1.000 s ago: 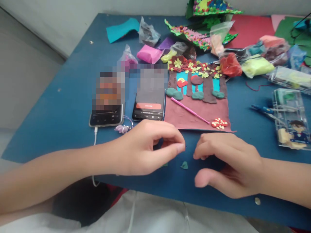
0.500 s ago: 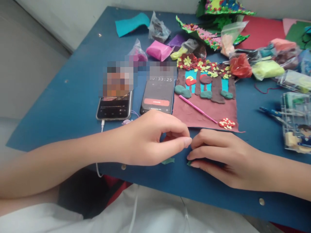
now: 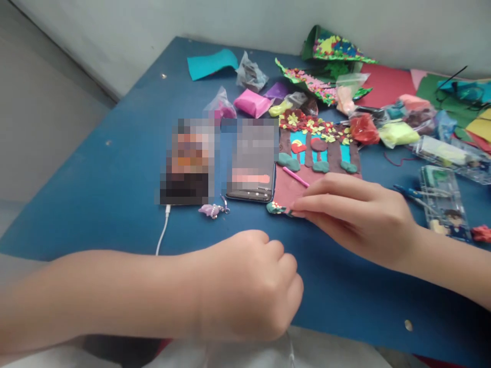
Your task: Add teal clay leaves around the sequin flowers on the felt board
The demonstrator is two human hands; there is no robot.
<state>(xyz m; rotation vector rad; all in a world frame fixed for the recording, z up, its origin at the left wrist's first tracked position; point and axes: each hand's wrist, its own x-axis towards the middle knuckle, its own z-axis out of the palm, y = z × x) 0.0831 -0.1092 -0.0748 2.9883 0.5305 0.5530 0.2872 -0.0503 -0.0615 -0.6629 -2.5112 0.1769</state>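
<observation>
Blue tabletop, green clay strip, seemingly running left-to-right

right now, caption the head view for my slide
Right hand at the lower edge of a colourful clay picture, left hand curled nearby, above the blue table.

On the table: phone at left, second phone just right of it, charm before them. Clay picture right of both, stick lying on it, right hand over its near edge. Clay packets behind. Case farther right. Left hand nearest the front.
</observation>
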